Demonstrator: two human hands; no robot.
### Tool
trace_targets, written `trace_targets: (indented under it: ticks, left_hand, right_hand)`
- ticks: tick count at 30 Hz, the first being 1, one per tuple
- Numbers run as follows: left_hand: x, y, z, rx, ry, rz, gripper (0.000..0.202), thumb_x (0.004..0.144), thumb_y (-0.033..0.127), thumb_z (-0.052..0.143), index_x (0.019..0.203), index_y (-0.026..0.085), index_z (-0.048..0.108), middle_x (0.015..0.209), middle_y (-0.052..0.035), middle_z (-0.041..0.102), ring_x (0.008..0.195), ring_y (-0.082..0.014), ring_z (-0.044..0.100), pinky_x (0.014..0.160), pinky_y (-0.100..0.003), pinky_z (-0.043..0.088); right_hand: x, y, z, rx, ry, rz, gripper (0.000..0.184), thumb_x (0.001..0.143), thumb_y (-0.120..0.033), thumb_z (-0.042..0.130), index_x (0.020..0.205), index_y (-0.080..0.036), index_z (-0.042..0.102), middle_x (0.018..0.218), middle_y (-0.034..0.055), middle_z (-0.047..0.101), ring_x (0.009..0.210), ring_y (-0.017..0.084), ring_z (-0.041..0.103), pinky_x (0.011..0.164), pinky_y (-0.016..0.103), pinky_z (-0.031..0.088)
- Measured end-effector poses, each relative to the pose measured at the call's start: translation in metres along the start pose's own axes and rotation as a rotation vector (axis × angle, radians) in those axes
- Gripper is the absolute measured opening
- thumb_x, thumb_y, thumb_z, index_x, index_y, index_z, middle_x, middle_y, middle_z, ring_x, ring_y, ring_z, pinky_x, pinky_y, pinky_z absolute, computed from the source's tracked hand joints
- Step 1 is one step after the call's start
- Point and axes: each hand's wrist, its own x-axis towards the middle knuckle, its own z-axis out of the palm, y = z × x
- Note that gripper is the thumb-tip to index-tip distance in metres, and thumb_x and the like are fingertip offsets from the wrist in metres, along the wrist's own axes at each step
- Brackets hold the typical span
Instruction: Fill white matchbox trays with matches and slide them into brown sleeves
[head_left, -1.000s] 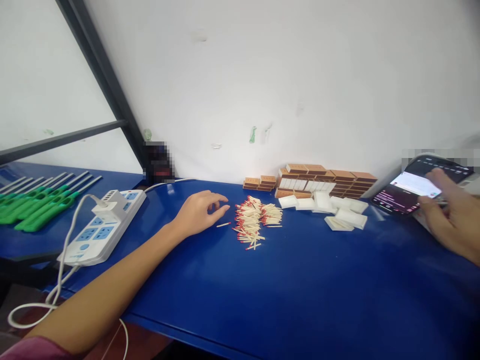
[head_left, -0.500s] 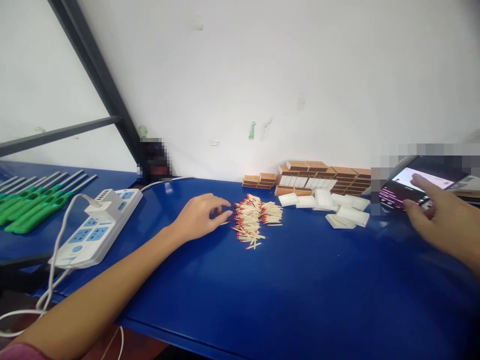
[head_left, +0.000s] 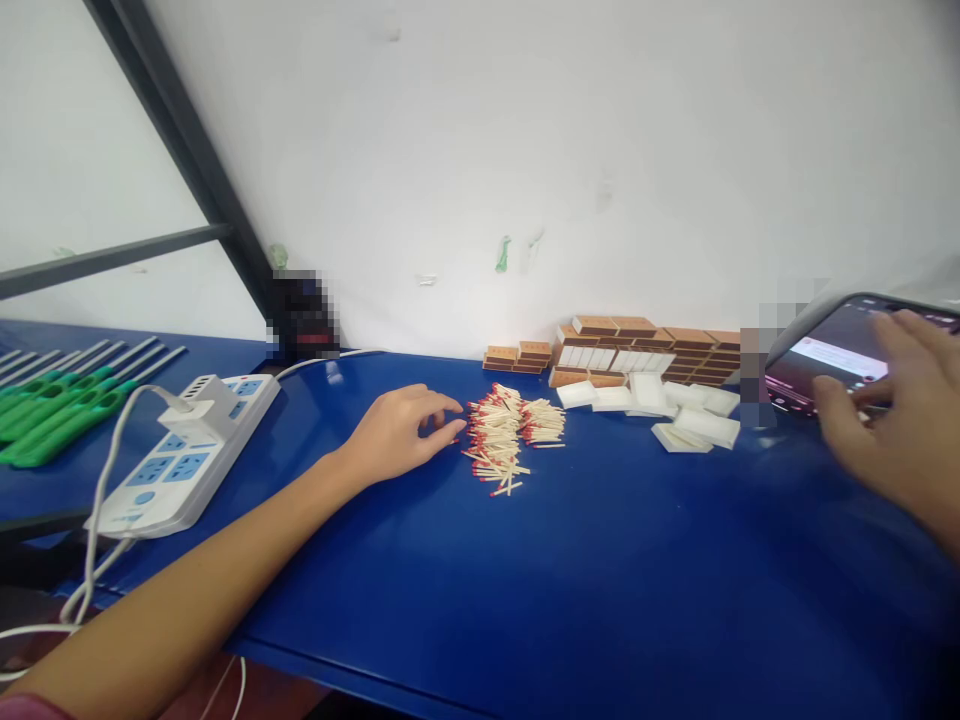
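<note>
My left hand (head_left: 401,432) rests on the blue table just left of a heap of red-tipped matches (head_left: 496,430). Its thumb and fingers curve toward the heap with a gap between them, and no object is visible in it. At the far right my right hand (head_left: 892,430) hovers in front of a phone (head_left: 832,345) with a lit screen, thumb and fingers apart. Whether a fingertip touches the screen cannot be made out. White matchbox trays (head_left: 705,428) lie loosely between the matches and the phone.
Behind the trays, brown matchboxes (head_left: 686,345) are stacked against the wall, with a smaller stack (head_left: 516,357) to their left. A white power strip (head_left: 187,465) with cables stands on the left. Green-handled lighters (head_left: 67,410) lie beyond a dark metal frame (head_left: 172,150).
My right hand has shifted slightly right and up, its fingers lifting across the phone. The picture on the phone screen has changed. My left hand stays in place.
</note>
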Motion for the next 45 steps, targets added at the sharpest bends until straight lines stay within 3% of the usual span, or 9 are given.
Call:
trace_targets:
  ticks: [3, 4, 6, 10, 18, 24, 30, 36, 45]
  left_hand:
    - [0.000, 0.002, 0.001, -0.002, 0.007, 0.025, 0.022, 0.096, 0.035, 0.064, 0.110, 0.022, 0.075, 0.080, -0.0005, 0.071, 0.073, -0.0138, 0.062, 0.069, -0.029, 0.050]
    - [0.001, 0.003, 0.001, -0.005, 0.013, 0.034, 0.022, 0.096, 0.035, 0.064, 0.110, 0.022, 0.075, 0.080, -0.0005, 0.071, 0.073, -0.0139, 0.062, 0.070, -0.029, 0.050]
    - [0.001, 0.004, 0.003, -0.015, 0.031, 0.052, 0.022, 0.096, 0.036, 0.065, 0.110, 0.022, 0.075, 0.079, -0.0003, 0.071, 0.073, -0.0139, 0.062, 0.070, -0.029, 0.050]
    - [0.000, 0.012, 0.006, -0.066, 0.059, 0.106, 0.020, 0.097, 0.035, 0.064, 0.109, 0.022, 0.074, 0.077, -0.0003, 0.069, 0.074, -0.0141, 0.061, 0.069, -0.029, 0.050]
    - [-0.005, 0.031, 0.009, -0.132, 0.095, 0.218, 0.021, 0.099, 0.029, 0.060, 0.113, 0.020, 0.072, 0.076, -0.0016, 0.070, 0.072, -0.0152, 0.060, 0.071, -0.032, 0.052]
    - [-0.002, 0.028, 0.009, -0.100, 0.099, 0.239, 0.019, 0.099, 0.028, 0.060, 0.111, 0.020, 0.072, 0.077, -0.0012, 0.071, 0.069, -0.0142, 0.059, 0.071, -0.032, 0.052]
    - [-0.002, 0.033, 0.010, -0.102, 0.137, 0.198, 0.019, 0.098, 0.032, 0.061, 0.110, 0.020, 0.071, 0.076, -0.0013, 0.070, 0.069, -0.0145, 0.060, 0.071, -0.033, 0.052]
    - [-0.009, 0.050, 0.010, -0.109, 0.075, 0.274, 0.051, 0.087, 0.049, 0.075, 0.127, 0.018, 0.064, 0.099, -0.0090, 0.072, 0.083, -0.0204, 0.065, 0.076, -0.038, 0.055]
    - [-0.013, 0.052, 0.012, -0.090, -0.124, 0.339, 0.038, 0.082, 0.052, 0.076, 0.096, 0.017, 0.072, 0.076, -0.0032, 0.064, 0.068, -0.0187, 0.058, 0.062, -0.035, 0.047]
  right_hand:
    - [-0.003, -0.043, -0.004, 0.094, 0.067, -0.046, 0.049, 0.099, -0.043, 0.052, 0.138, -0.015, 0.064, 0.117, 0.0177, 0.073, 0.100, 0.029, 0.070, 0.090, 0.039, 0.052]
    - [-0.005, -0.058, -0.005, 0.148, 0.012, -0.095, 0.039, 0.097, -0.042, 0.055, 0.124, -0.018, 0.070, 0.098, 0.0120, 0.075, 0.078, 0.023, 0.069, 0.078, 0.035, 0.054]
    - [-0.009, -0.089, -0.003, 0.353, -0.209, -0.305, 0.026, 0.098, -0.038, 0.056, 0.109, -0.021, 0.072, 0.093, 0.0075, 0.074, 0.065, 0.017, 0.062, 0.065, 0.031, 0.051]
    - [-0.014, -0.128, 0.009, 0.460, -0.598, -0.551, 0.020, 0.101, -0.034, 0.053, 0.104, -0.024, 0.071, 0.094, 0.0049, 0.070, 0.069, 0.016, 0.062, 0.065, 0.031, 0.050]
    - [-0.004, -0.090, 0.051, 0.180, -0.358, -0.530, 0.035, 0.103, -0.037, 0.049, 0.126, -0.020, 0.068, 0.113, 0.0141, 0.064, 0.100, 0.029, 0.065, 0.079, 0.042, 0.054]
    - [-0.006, -0.100, 0.070, 0.211, -0.336, -0.588, 0.027, 0.103, -0.032, 0.048, 0.108, -0.019, 0.071, 0.114, 0.0158, 0.059, 0.101, 0.029, 0.060, 0.075, 0.041, 0.054]
    - [-0.014, -0.120, 0.034, 0.385, -0.290, -0.527, 0.016, 0.101, -0.030, 0.053, 0.104, -0.023, 0.068, 0.113, 0.0123, 0.059, 0.095, 0.025, 0.062, 0.076, 0.039, 0.053]
    - [-0.056, -0.173, -0.012, 0.615, -0.576, -0.710, 0.015, 0.100, -0.018, 0.049, 0.101, -0.022, 0.064, 0.103, 0.0079, 0.058, 0.083, 0.018, 0.059, 0.067, 0.031, 0.049]
    - [-0.068, -0.179, -0.012, 0.750, -0.766, -0.640, 0.012, 0.097, -0.016, 0.056, 0.098, -0.022, 0.067, 0.095, 0.0032, 0.059, 0.076, 0.014, 0.055, 0.063, 0.029, 0.043]
